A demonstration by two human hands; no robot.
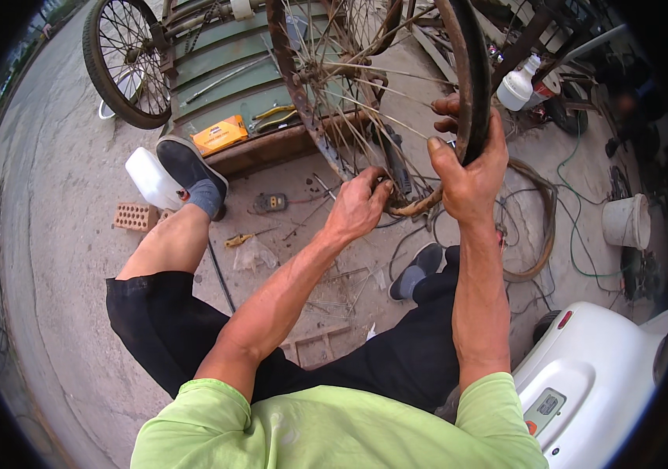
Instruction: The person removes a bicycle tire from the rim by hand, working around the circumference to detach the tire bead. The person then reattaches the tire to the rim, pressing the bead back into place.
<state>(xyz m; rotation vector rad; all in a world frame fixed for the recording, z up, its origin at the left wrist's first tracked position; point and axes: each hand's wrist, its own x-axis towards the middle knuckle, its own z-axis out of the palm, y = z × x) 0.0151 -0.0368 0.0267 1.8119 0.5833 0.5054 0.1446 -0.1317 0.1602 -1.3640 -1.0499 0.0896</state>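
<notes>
A spoked wheel (334, 72) with a rusty rim stands in front of me. Its right side carries a black tyre (471, 59), while the left side of the rim (293, 94) shows bare. My right hand (471, 168) is wrapped round the tyre, thumb on the spoke side and fingers curled behind. Lower down, my left hand (359, 205) is closed at the bottom of the rim, thumb and fingers pinched beside a worn brownish stretch of tyre (418, 205). Exactly what lies between those fingertips is hidden.
A greenish slatted cart bed (228, 82) holds an orange box (220, 135) and yellow-handled pliers (275, 117). Another wheel (124, 62) is at the far left. On the ground lie a multimeter (271, 202), a loose tyre (543, 227) and cables. A white bucket (627, 221) stands right.
</notes>
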